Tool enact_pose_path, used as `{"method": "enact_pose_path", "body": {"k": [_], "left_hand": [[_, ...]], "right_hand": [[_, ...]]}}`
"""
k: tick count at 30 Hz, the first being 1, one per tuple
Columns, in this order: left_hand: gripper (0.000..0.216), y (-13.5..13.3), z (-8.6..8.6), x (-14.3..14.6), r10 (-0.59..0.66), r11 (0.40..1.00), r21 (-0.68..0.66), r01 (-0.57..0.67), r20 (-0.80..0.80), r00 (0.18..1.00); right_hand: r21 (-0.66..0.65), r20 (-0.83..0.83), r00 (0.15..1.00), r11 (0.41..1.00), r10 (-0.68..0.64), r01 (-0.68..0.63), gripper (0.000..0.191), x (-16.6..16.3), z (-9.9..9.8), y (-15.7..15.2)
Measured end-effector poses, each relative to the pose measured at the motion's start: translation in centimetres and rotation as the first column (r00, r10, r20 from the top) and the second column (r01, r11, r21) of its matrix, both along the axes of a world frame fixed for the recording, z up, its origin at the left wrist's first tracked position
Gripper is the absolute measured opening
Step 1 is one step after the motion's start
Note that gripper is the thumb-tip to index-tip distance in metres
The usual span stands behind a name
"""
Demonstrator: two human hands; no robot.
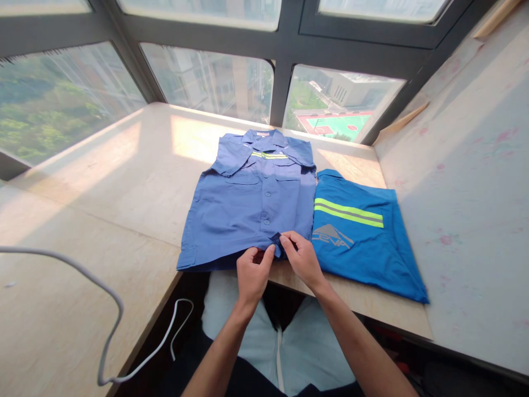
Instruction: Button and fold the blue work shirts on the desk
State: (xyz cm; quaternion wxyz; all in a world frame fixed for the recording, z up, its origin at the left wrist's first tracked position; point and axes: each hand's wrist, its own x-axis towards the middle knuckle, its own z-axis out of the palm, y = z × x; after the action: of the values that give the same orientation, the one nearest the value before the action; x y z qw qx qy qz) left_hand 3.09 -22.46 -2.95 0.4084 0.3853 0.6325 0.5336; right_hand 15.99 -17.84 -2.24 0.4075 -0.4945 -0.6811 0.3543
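A blue-violet short-sleeved work shirt (231, 207) lies front up on the ledge, its collar toward the window and a yellow reflective strip across its chest. Buttons show down the placket above my fingers. At the lower hem, my left hand (253, 275) pinches the cloth between thumb and fingers. Close beside it, my right hand (302, 259) grips the placket's lower end, where the edge is lifted and folded. Whether a button sits between the fingers is hidden. To the right lies a folded bright blue garment (363, 248) with a yellow-grey reflective band and a grey logo.
The pale ledge (124, 204) runs along the windows, with its front edge just ahead of my legs. A white cable (111, 292) loops over the left side and hangs past the edge. A patterned wall (467, 220) bounds the right side.
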Motion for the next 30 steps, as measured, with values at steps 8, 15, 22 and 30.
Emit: {"method": "enact_pose_path", "body": {"k": [8, 15, 22, 30], "left_hand": [[0.025, 0.3, 0.4, 0.1, -0.001, 1.000, 0.001, 0.001, 0.012, 1.000], [0.024, 0.4, 0.7, 0.4, -0.012, 1.000, 0.006, 0.011, 0.041, 0.999], [0.024, 0.2, 0.5, 0.2, 0.004, 1.000, 0.001, -0.004, 0.065, 0.998], [0.024, 0.2, 0.3, 0.3, -0.026, 1.000, 0.010, 0.025, 0.091, 0.996]], "right_hand": [[0.037, 0.003, 0.998, 0.997, -0.061, 0.061, 0.021, -0.3, -0.6, -0.3], [0.359, 0.081, 0.989, 0.929, -0.126, 0.089, 0.018, -0.1, -0.9, -0.8], [0.399, 0.203, 0.978, 0.910, 0.037, -0.118, 0.029, 0.4, -0.7, -0.9], [0.383, 0.262, 0.965, 0.917, 0.008, -0.111, 0.024, 1.0, -0.7, -0.8]]}}
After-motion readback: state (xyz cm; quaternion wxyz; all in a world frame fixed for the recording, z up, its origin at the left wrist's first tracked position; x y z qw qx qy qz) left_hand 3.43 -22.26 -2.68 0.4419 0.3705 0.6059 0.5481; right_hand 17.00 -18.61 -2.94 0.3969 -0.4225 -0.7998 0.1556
